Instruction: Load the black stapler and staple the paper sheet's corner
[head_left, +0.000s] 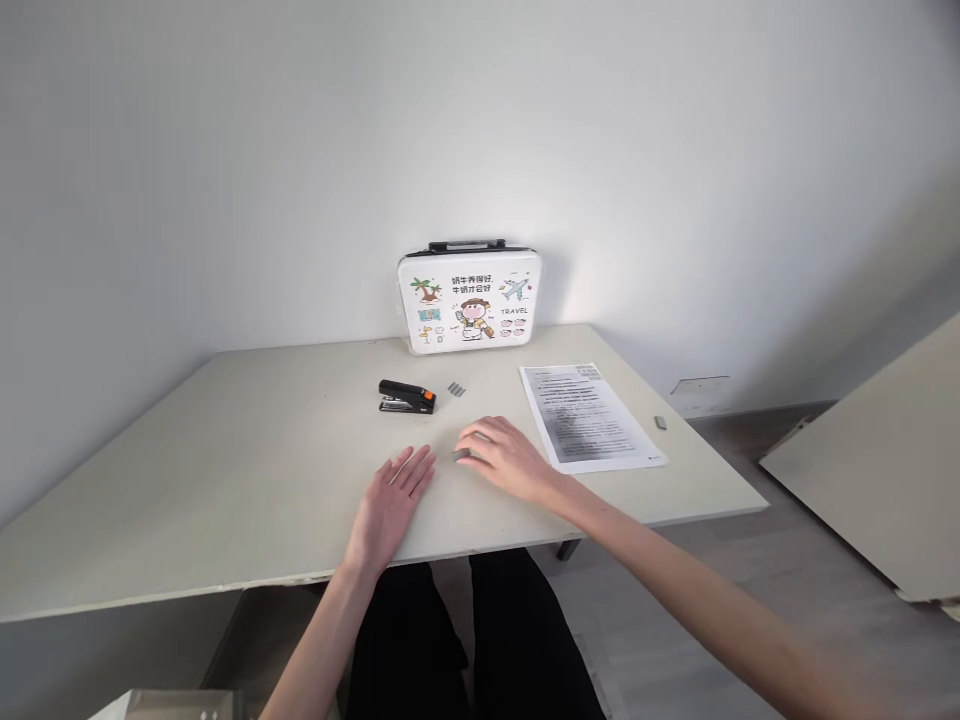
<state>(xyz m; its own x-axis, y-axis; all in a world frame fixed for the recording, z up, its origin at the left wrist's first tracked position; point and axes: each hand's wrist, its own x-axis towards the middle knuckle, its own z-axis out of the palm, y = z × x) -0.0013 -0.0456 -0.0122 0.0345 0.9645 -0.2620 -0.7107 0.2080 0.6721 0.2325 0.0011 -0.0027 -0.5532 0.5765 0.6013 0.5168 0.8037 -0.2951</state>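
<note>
My left hand [388, 510] lies palm up on the near part of the table, fingers stretched out and nothing in it. To its right, my right hand [506, 460] is closed, palm down, with a small grey staple strip [460, 454] between thumb and fingers just above or on the tabletop. Beyond my hands a black stapler [406, 397] with an orange patch rests on its base. Several short grey staple strips [456, 389] lie beside the stapler's right end. A printed sheet of paper [592, 418] lies flat to the right of my right hand.
A white cartoon-printed case [471, 305] with a black handle stands upright against the wall. Near the right edge of the pale table [247, 470] lies a small grey block [660, 423]. Another white panel [877, 470] stands at the far right, across a gap.
</note>
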